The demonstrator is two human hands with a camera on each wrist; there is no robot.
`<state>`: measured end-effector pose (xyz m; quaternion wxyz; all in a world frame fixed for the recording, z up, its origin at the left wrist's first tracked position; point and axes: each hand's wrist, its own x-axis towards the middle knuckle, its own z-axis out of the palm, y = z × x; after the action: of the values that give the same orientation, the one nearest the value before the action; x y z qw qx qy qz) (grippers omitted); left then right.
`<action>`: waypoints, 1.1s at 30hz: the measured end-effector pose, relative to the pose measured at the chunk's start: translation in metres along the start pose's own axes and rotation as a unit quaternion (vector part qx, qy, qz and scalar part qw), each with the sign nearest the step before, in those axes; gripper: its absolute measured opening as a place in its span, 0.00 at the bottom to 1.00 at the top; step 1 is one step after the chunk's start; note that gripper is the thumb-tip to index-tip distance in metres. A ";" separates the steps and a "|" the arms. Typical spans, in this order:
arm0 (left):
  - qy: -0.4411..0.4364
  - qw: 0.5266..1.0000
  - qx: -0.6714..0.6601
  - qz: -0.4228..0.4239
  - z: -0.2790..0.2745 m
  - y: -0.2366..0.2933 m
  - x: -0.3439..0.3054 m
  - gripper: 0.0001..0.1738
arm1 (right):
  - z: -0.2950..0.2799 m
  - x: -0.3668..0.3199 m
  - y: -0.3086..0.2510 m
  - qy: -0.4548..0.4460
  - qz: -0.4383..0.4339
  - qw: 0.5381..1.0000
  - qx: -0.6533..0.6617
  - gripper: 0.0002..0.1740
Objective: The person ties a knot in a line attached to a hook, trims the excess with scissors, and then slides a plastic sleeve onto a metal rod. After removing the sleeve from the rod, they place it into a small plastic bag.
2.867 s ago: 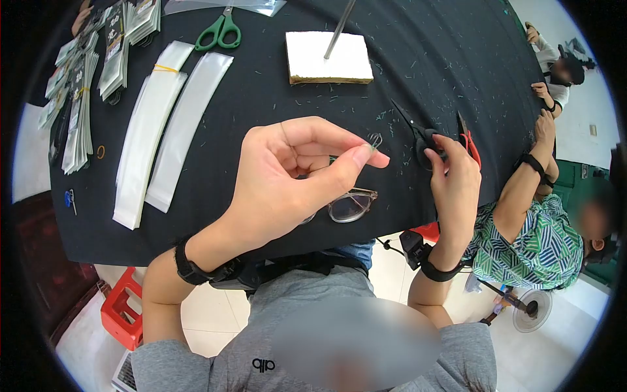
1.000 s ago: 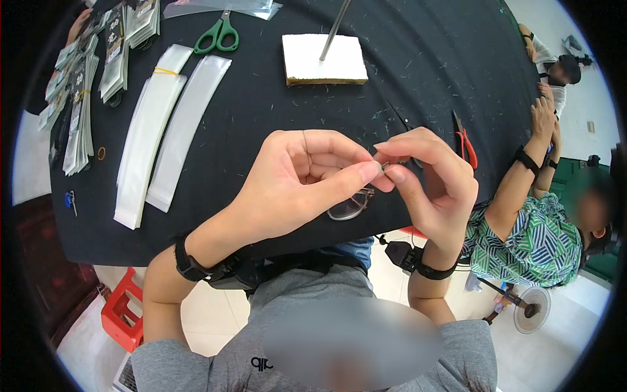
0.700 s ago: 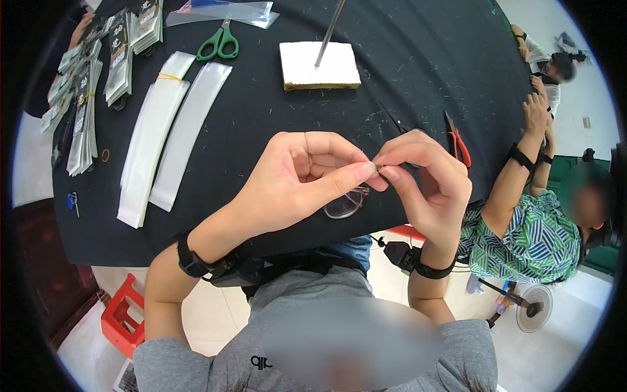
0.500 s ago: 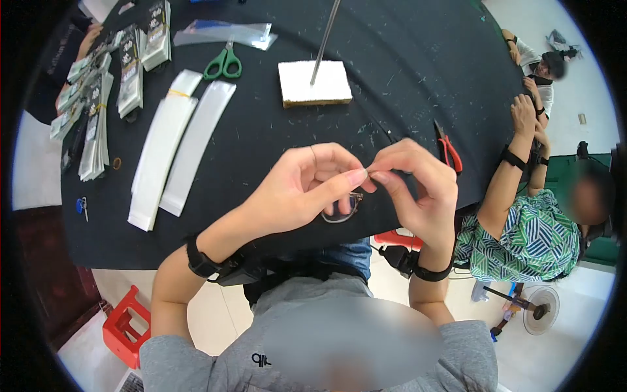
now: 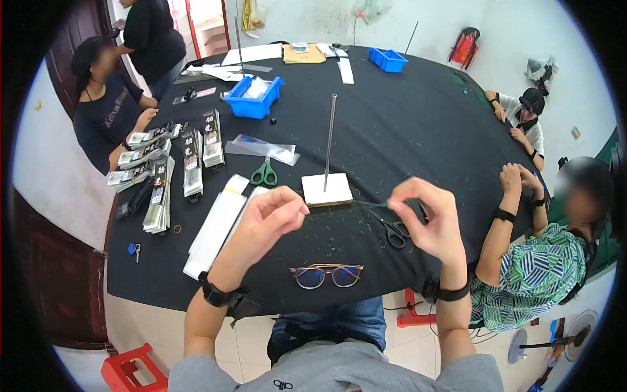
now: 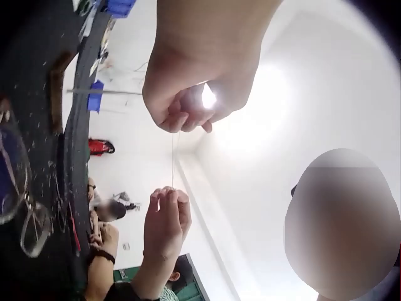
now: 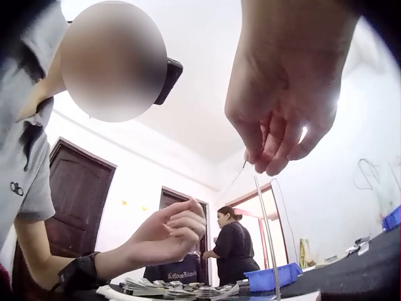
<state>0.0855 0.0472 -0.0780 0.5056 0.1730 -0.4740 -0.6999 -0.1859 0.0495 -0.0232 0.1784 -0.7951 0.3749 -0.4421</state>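
Observation:
In the head view my left hand [image 5: 271, 219] and my right hand [image 5: 428, 219] are raised over the near part of the table, spread apart. A thin line [image 6: 173, 160] runs between their fingertips in the left wrist view. At the right hand's end a dark strand [image 5: 373, 204] shows, pinched between thumb and forefinger. My left thumb and fingers pinch the other end, which is hidden inside them. Eyeglasses [image 5: 310, 277] lie below and between the hands. Black scissors [image 5: 396, 235] are beside my right hand. Beyond the hands a metal rod [image 5: 330, 144] stands upright in a white block [image 5: 312, 191].
Clear plastic sleeves [image 5: 215, 228] lie partly behind my left hand. Green scissors [image 5: 264, 174], banded packets [image 5: 160, 196] and a blue bin [image 5: 251, 104] stand farther left. A key [image 5: 134, 250] is near the left edge. Other people sit at the table's sides.
My hands, fingertips together half a second ago, have moved apart with the thin line stretched between them. The head view has tilted up, showing the table's far side.

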 end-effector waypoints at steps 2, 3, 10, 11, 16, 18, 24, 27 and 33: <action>0.058 0.989 0.130 0.030 0.004 0.019 0.002 0.10 | 0.001 0.021 -0.003 -0.019 -0.055 0.998 -0.019 0.05; 0.063 0.976 0.201 0.049 -0.001 0.028 0.005 0.10 | 0.001 0.033 -0.004 -0.019 -0.069 0.997 -0.009 0.04; 0.140 0.817 0.519 0.210 -0.026 0.086 0.032 0.09 | -0.004 0.123 -0.001 -0.019 -0.117 0.993 0.008 0.03; 0.139 0.817 0.518 0.212 -0.029 0.090 0.035 0.09 | -0.001 0.131 0.001 -0.027 -0.121 0.992 0.003 0.04; 0.157 0.722 0.631 0.238 -0.040 0.096 0.041 0.07 | 0.013 0.150 0.006 -0.060 -0.094 0.994 -0.022 0.04; 0.154 0.714 0.643 0.232 -0.045 0.091 0.042 0.07 | 0.015 0.153 0.008 -0.073 -0.078 0.994 -0.035 0.04; 0.153 0.736 0.624 0.215 -0.054 0.083 0.047 0.08 | 0.018 0.158 0.012 -0.092 -0.086 0.992 -0.029 0.04; 0.154 0.733 0.629 0.209 -0.057 0.081 0.049 0.08 | 0.019 0.160 0.016 -0.093 -0.099 0.990 -0.040 0.03; 0.148 0.735 0.630 0.201 -0.062 0.075 0.052 0.08 | 0.014 0.161 0.009 -0.132 -0.065 0.988 -0.048 0.05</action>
<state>0.1488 -0.0313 -0.0333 0.4737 0.4543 -0.7493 -0.0881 -0.1248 -0.0780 0.0551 0.1585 -0.8768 0.3164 -0.3256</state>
